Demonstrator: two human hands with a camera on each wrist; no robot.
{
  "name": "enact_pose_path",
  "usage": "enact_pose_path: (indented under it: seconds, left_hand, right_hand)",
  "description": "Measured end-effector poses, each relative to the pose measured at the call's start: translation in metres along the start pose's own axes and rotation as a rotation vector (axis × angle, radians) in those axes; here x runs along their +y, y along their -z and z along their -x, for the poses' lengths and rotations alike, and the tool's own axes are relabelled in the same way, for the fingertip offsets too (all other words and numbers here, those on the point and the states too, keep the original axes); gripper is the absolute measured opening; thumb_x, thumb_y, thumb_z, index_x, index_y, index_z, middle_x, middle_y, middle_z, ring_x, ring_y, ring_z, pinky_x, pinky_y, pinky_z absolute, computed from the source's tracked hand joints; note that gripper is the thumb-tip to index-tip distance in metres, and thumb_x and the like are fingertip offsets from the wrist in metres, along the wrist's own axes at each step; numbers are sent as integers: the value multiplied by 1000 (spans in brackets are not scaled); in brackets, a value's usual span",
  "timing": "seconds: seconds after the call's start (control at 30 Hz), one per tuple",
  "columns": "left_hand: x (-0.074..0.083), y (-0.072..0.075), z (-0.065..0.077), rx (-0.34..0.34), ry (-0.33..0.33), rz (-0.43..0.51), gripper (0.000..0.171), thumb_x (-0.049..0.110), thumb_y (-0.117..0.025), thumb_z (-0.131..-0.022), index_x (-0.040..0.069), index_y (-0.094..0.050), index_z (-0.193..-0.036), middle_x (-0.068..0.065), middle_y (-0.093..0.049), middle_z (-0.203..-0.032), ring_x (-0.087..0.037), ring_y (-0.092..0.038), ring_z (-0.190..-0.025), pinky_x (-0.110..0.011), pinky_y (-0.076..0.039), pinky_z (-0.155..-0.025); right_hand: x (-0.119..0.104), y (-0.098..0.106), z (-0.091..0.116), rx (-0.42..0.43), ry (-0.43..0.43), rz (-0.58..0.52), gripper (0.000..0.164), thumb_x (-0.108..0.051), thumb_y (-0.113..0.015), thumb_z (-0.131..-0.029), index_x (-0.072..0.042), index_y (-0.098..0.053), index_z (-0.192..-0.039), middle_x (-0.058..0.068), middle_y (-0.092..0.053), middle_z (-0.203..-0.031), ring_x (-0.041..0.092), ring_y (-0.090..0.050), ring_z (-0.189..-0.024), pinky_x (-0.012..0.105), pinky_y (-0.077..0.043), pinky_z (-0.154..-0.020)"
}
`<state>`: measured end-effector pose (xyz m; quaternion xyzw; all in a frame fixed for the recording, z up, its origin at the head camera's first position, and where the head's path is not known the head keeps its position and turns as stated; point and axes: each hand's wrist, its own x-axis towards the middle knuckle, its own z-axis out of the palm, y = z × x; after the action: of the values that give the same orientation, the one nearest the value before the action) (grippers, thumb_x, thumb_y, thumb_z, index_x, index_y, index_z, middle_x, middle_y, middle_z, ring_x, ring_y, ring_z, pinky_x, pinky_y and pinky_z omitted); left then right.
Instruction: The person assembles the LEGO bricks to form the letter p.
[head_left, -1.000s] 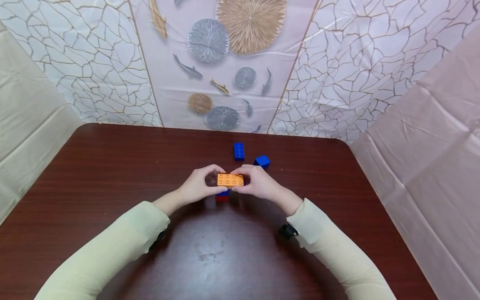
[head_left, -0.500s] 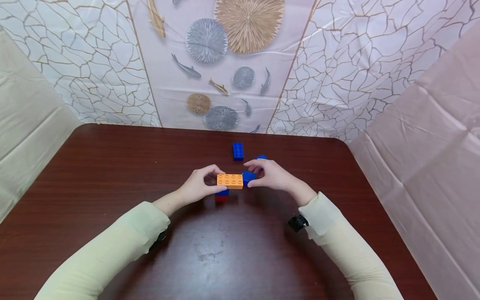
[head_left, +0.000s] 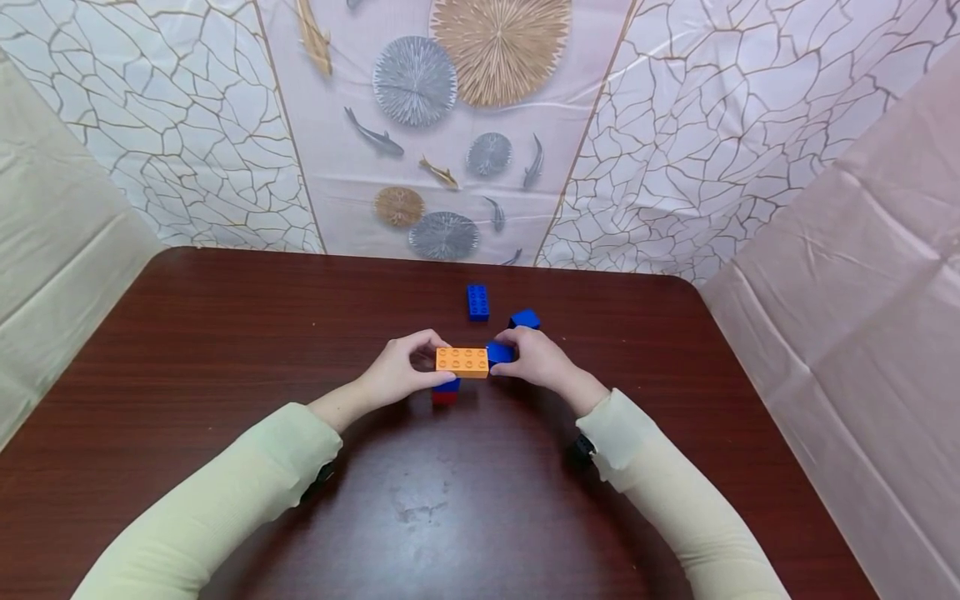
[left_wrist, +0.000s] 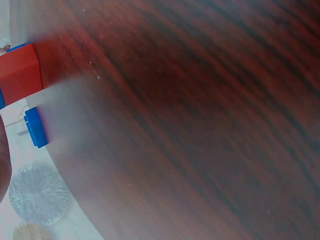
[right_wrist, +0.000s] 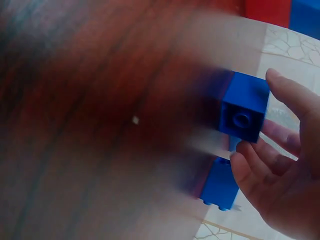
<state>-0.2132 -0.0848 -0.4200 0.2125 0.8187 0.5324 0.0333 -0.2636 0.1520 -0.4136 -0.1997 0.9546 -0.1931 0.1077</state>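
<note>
In the head view my left hand [head_left: 390,371] holds an orange brick [head_left: 462,363], thumb at its near side and fingers at its far side. The orange brick sits over a small stack, a blue brick [head_left: 447,386] above a red brick [head_left: 444,398]. Just right of the orange brick, my right hand [head_left: 543,360] pinches a blue brick [head_left: 500,353] between thumb and fingers. In the right wrist view this blue brick [right_wrist: 245,107] lies on its side, hollow underside showing. The left wrist view catches the red brick [left_wrist: 22,75] at its left edge; most of the left hand is out of that view.
A blue brick [head_left: 477,302] lies studs up toward the back of the dark wooden table [head_left: 300,333]. Another blue brick [head_left: 525,319] lies just behind my right hand, partly covered by it. Patterned cloth [head_left: 450,150] hangs along the table's back edge.
My right hand has let go of the orange brick's right end, drawn back to the right, then come in around the blue brick beside it. The left hand has stayed on the orange brick.
</note>
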Motion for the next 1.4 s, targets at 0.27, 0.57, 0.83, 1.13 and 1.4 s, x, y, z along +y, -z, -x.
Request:
enact_pose_path:
  seconds: [0.27, 0.57, 0.83, 1.13, 1.4]
  left_hand:
    - [-3, 0, 0, -7, 9, 4, 27, 17, -77, -77, 9, -61, -97, -7, -67, -95, -17, -61, -87, -32, -55, -79]
    - [-3, -1, 0, -11, 26, 17, 28, 17, -77, -77, 7, -60, -98, -12, -66, -97, -19, -61, -86, -33, -56, -78]
    - [-4, -2, -1, -14, 26, 10, 29, 17, -78, -76, 7, -60, -96, -12, -67, -96, -19, -63, -83, -33, -56, -79]
    - [-5, -3, 1, -22, 21, -4, 29, 18, -77, -77, 8, -59, -97, -10, -66, -97, -17, -61, -85, -30, -56, -77]
    - [-3, -2, 1, -17, 6, -8, 28, 18, -77, -77, 8, -58, -95, -10, -66, -96, -18, -62, -86, -31, -56, -77]
  right_hand:
    - [-4, -9, -5, 14, -43, 1, 48, -26, -74, -80, -4, -60, -120, 12, -64, -116, 24, -60, -99, 41, -50, -92]
    - [1, -4, -3, 45, -90, -133, 45, -24, -72, -82, -5, -59, -119, 14, -63, -117, 27, -60, -104, 44, -50, -93]
    - [1, 5, 2, 76, -116, -209, 42, -21, -71, -82, -3, -54, -116, 19, -59, -118, 31, -58, -106, 46, -51, -91]
    - [-1, 9, 7, 114, -75, -306, 38, -16, -70, -83, -3, -53, -115, 19, -60, -110, 28, -58, -96, 40, -54, -84]
    - [-2, 14, 9, 141, -56, -402, 33, -14, -69, -83, -4, -57, -111, 17, -63, -105, 27, -60, -93, 37, -54, -81]
